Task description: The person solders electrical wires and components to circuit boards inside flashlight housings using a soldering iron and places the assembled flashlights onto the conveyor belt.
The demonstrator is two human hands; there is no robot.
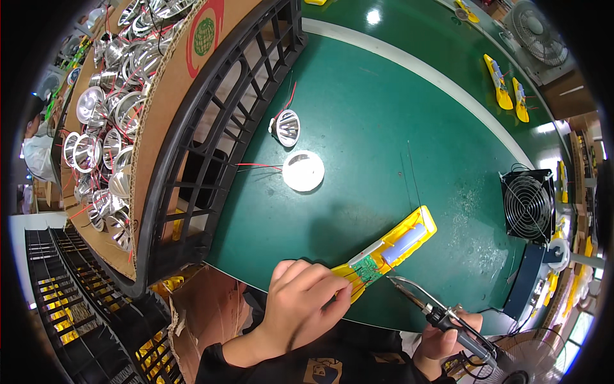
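A yellow plastic housing (426, 221) lies slantwise on the green bench, with a blue cylindrical battery (404, 244) and a small green circuit board (366, 269) inside. My left hand (304, 301) is over its near left end, thumb and fingers pinched around thin wires (350, 275) beside the board; the fingers hide part of them. My right hand (444, 336) grips a soldering iron (441, 318) with a curved metal tube along it. Its tip is close to the board's right edge; whether they touch I cannot tell. Two silver reflector cups, one upright (303, 171) and one tipped (286, 128), lie farther off.
At the left, a cardboard box (173, 83) full of wired reflectors stands beside a black plastic crate (220, 121). A black square fan (528, 203) and a dark boxy device (526, 281) stand at the right. More yellow housings (499, 82) lie beyond the pale strip.
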